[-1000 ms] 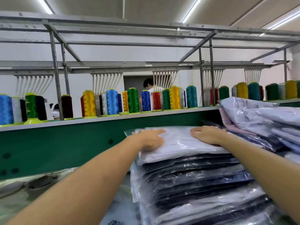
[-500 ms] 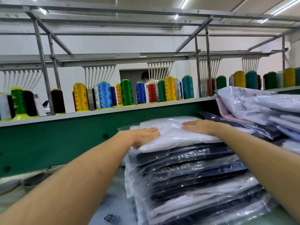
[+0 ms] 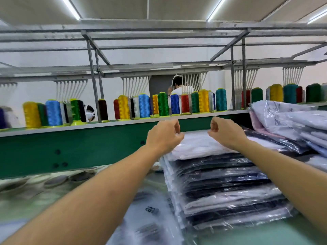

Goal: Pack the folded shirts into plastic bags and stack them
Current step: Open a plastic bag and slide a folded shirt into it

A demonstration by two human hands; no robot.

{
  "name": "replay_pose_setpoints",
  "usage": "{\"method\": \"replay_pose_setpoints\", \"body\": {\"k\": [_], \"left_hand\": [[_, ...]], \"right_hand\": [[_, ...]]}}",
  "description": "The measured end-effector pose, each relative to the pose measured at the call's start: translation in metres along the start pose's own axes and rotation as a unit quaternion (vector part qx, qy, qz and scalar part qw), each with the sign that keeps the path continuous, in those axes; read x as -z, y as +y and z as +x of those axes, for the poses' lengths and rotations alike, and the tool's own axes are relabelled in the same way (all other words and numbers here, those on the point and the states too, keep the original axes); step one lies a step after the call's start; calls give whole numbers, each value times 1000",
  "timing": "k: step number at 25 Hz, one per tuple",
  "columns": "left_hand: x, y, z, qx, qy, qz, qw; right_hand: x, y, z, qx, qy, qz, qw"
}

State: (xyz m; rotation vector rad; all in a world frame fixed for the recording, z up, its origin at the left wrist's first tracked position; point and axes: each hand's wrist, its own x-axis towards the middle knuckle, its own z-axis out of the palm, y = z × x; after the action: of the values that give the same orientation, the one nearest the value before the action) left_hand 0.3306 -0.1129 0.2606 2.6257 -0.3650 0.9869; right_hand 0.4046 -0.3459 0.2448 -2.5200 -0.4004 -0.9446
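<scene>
The bagged white shirt (image 3: 200, 145) lay on top of the stack of bagged shirts (image 3: 221, 188), just beneath both hands. The left hand (image 3: 163, 137) and the right hand (image 3: 227, 134) hovered over it with fingers loosely curled, gripping nothing. Half a second before, both palms had pressed flat on that bag; now they had risen off it.

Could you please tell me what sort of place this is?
Probably a garment or embroidery workshop. A long shelf holds rows of coloured thread cones under white guide tubes on a metal frame, and a stack of bagged folded shirts stands in front, with more bagged shirts piled to its right.
</scene>
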Motion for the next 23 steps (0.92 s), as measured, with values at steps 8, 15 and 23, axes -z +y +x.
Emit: {"method": "replay_pose_setpoints", "body": {"k": [8, 15, 23], "left_hand": [[80, -7, -107, 30, 16, 27, 999], [108, -36, -208, 81, -15, 8, 997], [66, -85, -314, 167, -163, -8, 972]], "right_hand": [[6, -173, -88, 106, -20, 181, 978], [-26, -248, -169, 62, -82, 231, 967], [-102, -264, -270, 0, -192, 251, 949]]}}
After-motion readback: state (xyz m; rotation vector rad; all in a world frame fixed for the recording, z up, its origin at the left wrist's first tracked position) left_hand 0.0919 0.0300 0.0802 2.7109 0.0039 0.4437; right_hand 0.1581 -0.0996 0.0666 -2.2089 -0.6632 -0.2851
